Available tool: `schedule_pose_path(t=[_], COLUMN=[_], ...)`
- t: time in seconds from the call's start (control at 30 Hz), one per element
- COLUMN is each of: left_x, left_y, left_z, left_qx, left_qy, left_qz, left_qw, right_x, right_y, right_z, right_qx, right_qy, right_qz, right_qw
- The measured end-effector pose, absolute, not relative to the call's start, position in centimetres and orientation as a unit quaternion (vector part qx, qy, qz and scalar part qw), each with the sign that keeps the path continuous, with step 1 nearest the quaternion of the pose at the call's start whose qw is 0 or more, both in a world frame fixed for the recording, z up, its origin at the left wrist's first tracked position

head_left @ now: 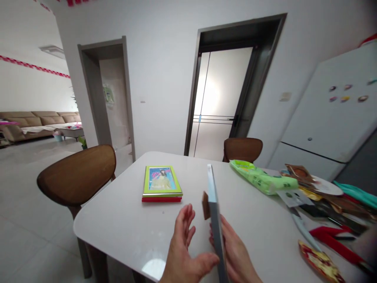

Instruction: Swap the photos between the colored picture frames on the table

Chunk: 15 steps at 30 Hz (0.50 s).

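Note:
A light blue-grey picture frame (215,210) stands on edge before me, seen almost side-on. Its brown back stand (205,205) sticks out to the left; its picture is hidden from this angle. My right hand (235,251) grips it low on the right side, fingers wrapped past the edge. To the left of it, my left hand (187,247) is open with the fingers apart and curved, its thumb tip at or close to the frame's lower edge. Farther off lies a yellow-green picture frame (177,184) holding a portrait, stacked on a red one (161,199).
The white table (123,220) has a green plastic packet (262,179) toward the back right. A cluttered pile with red-handled pliers or cutters (332,239) and a pale-handled tool (306,232) covers the right side. Brown chairs (78,173) stand at the left and back.

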State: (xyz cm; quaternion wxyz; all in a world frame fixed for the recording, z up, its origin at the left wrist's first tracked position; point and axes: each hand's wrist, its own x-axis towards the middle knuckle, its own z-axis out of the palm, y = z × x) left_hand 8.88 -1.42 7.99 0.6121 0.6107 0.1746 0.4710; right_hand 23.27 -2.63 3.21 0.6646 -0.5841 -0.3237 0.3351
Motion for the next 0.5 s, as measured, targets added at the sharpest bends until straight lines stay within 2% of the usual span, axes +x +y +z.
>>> schedule_pose_path(t=[0.1, 0.17, 0.2, 0.27, 0.37, 0.5], left_x=[10.3, 11.6, 12.4, 14.1, 16.0, 16.6], left_y=[0.0, 1.0, 1.3, 2.0, 2.6, 3.1], left_z=[9.4, 8.8, 8.0, 6.0, 3.5, 2.6], left_qx=[0.558, 0.568, 0.585, 0.626, 0.66, 0.713], left_qy=[0.143, 0.175, 0.201, 0.25, 0.291, 0.338], left_qz=[0.452, 0.425, 0.409, 0.375, 0.345, 0.32], left_qw=[0.681, 0.682, 0.67, 0.637, 0.6, 0.524], right_x=[28.7, 32.3, 33.9, 36.7, 39.2, 40.2], right_y=[-2.4, -1.9, -1.6, -1.0, -0.1, 0.6], right_z=[4.7, 4.9, 4.8, 4.4, 3.6, 2.8], right_qx=[-0.669, -0.758, -0.793, -0.825, -0.852, -0.878], right_qy=[-0.256, -0.32, -0.357, -0.387, -0.397, -0.405], right_qz=[0.313, 0.224, 0.175, 0.127, 0.094, 0.051], right_qw=[0.623, 0.522, 0.462, 0.392, 0.328, 0.25])
